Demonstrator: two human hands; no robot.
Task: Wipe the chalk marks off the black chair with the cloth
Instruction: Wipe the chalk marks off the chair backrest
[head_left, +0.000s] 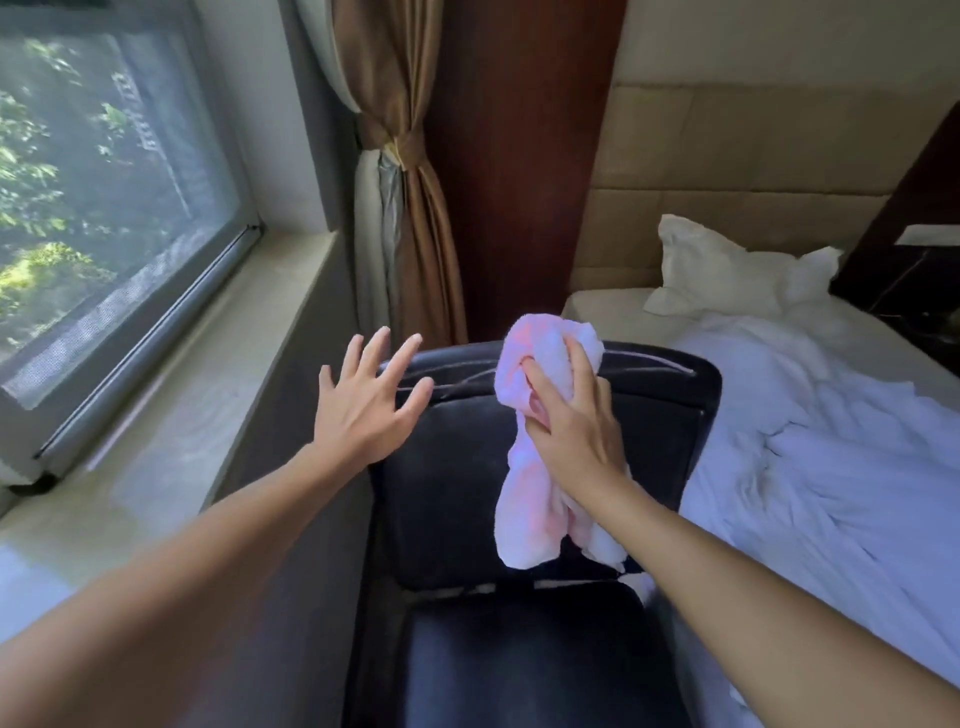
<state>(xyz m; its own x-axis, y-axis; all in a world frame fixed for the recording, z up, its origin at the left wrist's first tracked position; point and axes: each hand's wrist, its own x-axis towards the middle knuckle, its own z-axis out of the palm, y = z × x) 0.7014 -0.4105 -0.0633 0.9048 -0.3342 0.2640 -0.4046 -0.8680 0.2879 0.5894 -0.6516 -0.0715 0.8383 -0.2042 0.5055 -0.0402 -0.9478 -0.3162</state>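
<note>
Black padded leather chair (519, 499) stands between the stone window sill (218, 364) on your left and the bed with rumpled white sheets (821, 467) on your right, its backrest facing you. Thin pale chalk lines (649, 359) run along the top of the backrest. Your left hand (363, 410) hovers at the backrest's left upper corner, fingers spread wide and holding nothing; whether it touches the leather I cannot tell. Further right, your right hand (566, 415) grips a bunched pink-and-white terry cloth (530, 467) and presses it against the upper backrest, its tail hanging down. You appear to be mid-wipe. Next, sweep the cloth along the remaining lines to either side, pressing firmly while your left hand steadies the chair.
</note>
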